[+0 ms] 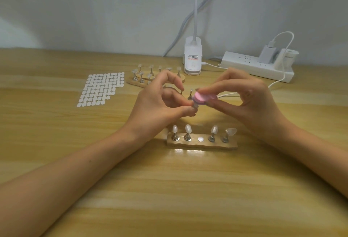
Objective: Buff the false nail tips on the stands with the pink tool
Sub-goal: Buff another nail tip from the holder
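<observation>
Glossy wooden table (169, 189), metal stand pegs (187, 137)

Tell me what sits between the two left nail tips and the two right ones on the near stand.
A bare round disc on the near stand, with no peg on it, seen in the head view.

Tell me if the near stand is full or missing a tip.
Missing one: the near stand carries four pegged tips, and its middle disc sits bare.
</observation>
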A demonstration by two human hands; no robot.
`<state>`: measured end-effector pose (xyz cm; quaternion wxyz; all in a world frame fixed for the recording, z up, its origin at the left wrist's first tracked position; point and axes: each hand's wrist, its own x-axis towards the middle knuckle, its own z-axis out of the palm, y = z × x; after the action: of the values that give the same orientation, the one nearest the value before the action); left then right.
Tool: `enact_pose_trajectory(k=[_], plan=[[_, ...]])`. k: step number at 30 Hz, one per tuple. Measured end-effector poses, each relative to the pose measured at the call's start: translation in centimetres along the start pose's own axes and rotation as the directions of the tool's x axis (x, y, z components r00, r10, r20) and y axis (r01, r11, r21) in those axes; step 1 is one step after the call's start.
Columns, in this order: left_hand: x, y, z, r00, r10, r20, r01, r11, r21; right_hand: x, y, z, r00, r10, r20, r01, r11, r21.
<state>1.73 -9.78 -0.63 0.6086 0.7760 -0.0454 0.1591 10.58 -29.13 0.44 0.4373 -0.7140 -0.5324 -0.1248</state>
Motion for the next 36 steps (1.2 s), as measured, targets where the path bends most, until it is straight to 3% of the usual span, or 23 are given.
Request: enact_pose_trajectory(k=[3,6,10,13,16,20,23,27,33,36], plan=[[0.01,0.05,0.01,1.000,0.013,0.003,-0.013,0.999,0.039,-0.06,-0.15,0.24,0.996,-0.072,0.053,0.075,0.996,-0.038],[0.01,0.02,-0.01,1.000,0.005,-0.009,-0.004,0.999,0.033,0.07,-0.17,0.06,1.000,0.010,-0.014,-0.010,1.000,-0.023],[-0.07,0.08,0.01,1.000,0.025,-0.007,-0.025,0.999,0.043,0.11,-0.27,0.25,0.995,-0.072,0.068,0.075,0.996,-0.039],[-0.17,0.23,0.02,1.000,0.020,-0.014,-0.020,1.000,0.023,0.11,-0.17,0.03,1.000,0.023,-0.021,-0.023,1.000,-0.018],[-0.26,0.43,0.11,0.999,0.034,-0.010,-0.034,0.998,0.057,0.06,-0.28,0.12,0.999,-0.034,0.043,0.035,0.999,-0.025],[-0.24,0.42,0.14,0.999,0.034,-0.016,-0.033,0.998,0.058,0.23,-0.26,-0.02,1.000,0.027,-0.012,-0.027,1.000,-0.003],[-0.25,0.43,0.20,0.999,0.049,-0.008,-0.048,0.995,0.083,0.21,-0.30,0.16,0.997,-0.035,0.063,0.036,0.999,-0.010],[-0.19,0.30,0.11,0.999,0.035,-0.009,-0.035,0.998,0.057,0.22,0.00,-0.05,0.998,0.069,-0.009,-0.068,0.998,0.003],[-0.10,0.18,0.11,0.999,0.036,0.011,-0.036,0.998,0.042,0.46,0.16,-0.63,0.992,0.115,-0.054,-0.112,0.992,0.048],[-0.12,0.26,0.07,0.999,0.039,0.021,-0.039,0.999,0.009,0.13,-0.04,0.12,0.998,0.066,0.022,-0.068,0.993,0.093]])
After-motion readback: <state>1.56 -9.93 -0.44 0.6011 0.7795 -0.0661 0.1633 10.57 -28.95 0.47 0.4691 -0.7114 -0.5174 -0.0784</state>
